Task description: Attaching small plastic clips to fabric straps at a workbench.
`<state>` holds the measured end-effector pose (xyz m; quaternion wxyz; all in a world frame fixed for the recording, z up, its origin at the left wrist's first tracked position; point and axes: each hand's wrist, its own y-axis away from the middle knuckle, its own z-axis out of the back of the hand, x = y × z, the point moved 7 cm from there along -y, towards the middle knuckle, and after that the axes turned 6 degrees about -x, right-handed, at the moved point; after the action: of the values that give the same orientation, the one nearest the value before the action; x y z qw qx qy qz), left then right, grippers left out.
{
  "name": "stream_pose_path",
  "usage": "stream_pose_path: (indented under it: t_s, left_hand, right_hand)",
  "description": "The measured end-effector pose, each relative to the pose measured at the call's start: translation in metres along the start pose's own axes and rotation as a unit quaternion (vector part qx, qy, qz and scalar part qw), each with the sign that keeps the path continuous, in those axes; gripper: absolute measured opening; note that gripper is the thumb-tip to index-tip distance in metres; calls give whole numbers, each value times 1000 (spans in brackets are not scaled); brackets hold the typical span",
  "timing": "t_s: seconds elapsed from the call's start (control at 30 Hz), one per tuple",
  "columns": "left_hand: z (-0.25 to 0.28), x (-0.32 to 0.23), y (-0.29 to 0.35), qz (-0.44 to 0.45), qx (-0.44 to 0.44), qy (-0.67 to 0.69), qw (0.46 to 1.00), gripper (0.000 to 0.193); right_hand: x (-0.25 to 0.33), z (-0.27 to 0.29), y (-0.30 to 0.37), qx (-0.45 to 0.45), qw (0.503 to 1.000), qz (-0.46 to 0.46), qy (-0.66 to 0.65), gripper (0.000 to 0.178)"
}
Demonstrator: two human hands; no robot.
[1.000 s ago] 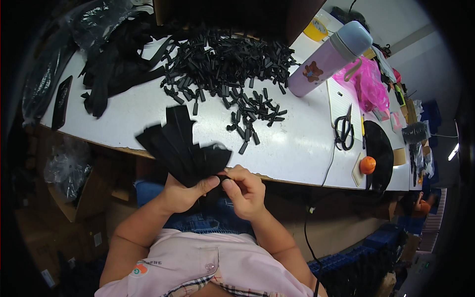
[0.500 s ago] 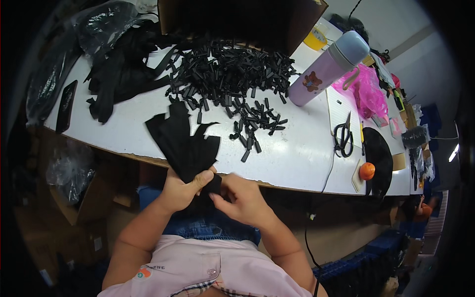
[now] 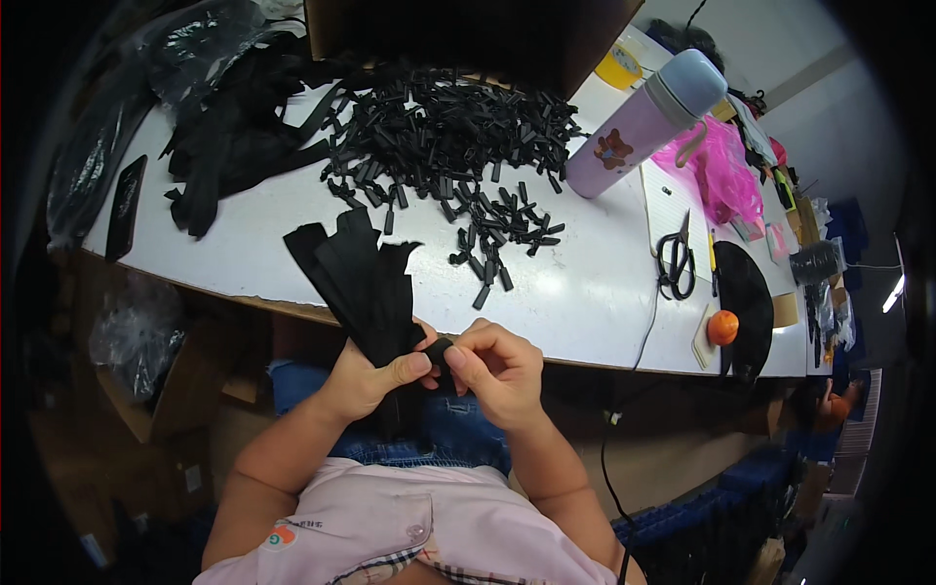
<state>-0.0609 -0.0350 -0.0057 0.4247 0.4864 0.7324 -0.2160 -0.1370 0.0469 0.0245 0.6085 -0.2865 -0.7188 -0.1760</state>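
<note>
My left hand (image 3: 369, 378) is closed around a fanned bundle of black fabric strips (image 3: 353, 278), its thumb lying across the lower part. The loose ends of the bundle spread up over the table's front edge. Beside it, my right hand (image 3: 505, 375) pinches a short black strip end (image 3: 440, 349) between thumb and fingers, close to the left fingertips. Whether this end belongs to one of the bundled strips I cannot tell. Just beyond the hands, a big heap of small black zipper-pull-like pieces (image 3: 439, 136) covers the white table (image 3: 585, 292), with a smaller cluster nearer me.
A dark cardboard box (image 3: 317, 34) stands behind the heap. More black strips (image 3: 229, 146) and a phone (image 3: 127, 207) lie left. To the right are a lilac bottle (image 3: 624, 146), black scissors (image 3: 676, 263), a notebook (image 3: 661, 210), an orange fruit (image 3: 722, 328) and a pink bag (image 3: 721, 175).
My right hand has turned and lifted slightly, its fingers now pinching the strip end more plainly in sight. The left hand keeps the bundle, which has tilted a little.
</note>
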Motion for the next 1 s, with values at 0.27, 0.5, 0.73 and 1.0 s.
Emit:
stream_pose_path:
  t_s: [0.27,0.5,0.73,1.0]
  left_hand:
    - [3,-8,7,-122,-57,-208,969,17]
    - [-5,-29,19,-370,-12,-355,858,22]
    - [24,-3,7,-84,-145,4,986,15]
    - [15,-2,7,12,-149,61,987,19]
  right_hand:
    - [1,0,4,23,980,106,164,8]
    - [-47,-8,4,16,962,-227,-151,14]
    - [20,-18,-41,-88,813,271,507,18]
    - [9,12,-64,-105,817,233,516,9]
